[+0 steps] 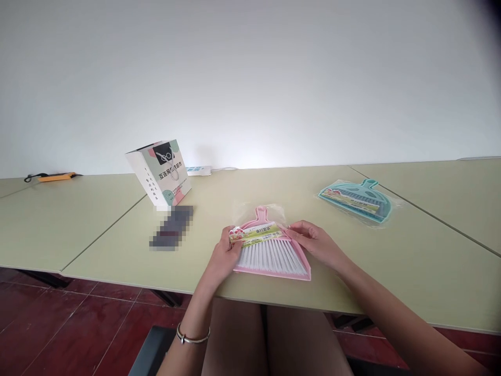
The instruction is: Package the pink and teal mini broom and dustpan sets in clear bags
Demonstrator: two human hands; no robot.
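Observation:
A pink dustpan with a white-bristled brush nested in it lies near the table's front edge, handle pointing away from me. Across it runs a printed paper label, slightly tilted. Clear plastic film shows around the handle. My left hand grips the set at its left side, thumb on the label's left end and the other fingers partly hidden. With fingertips pinched together, my right hand holds the opposite side near the label's right end.
A teal dustpan set in clear wrapping lies to the right. Back left stands a printed paper bag, with a pixelated dark item before it. Farther left is an orange object with a black cord. A white wall borders the table.

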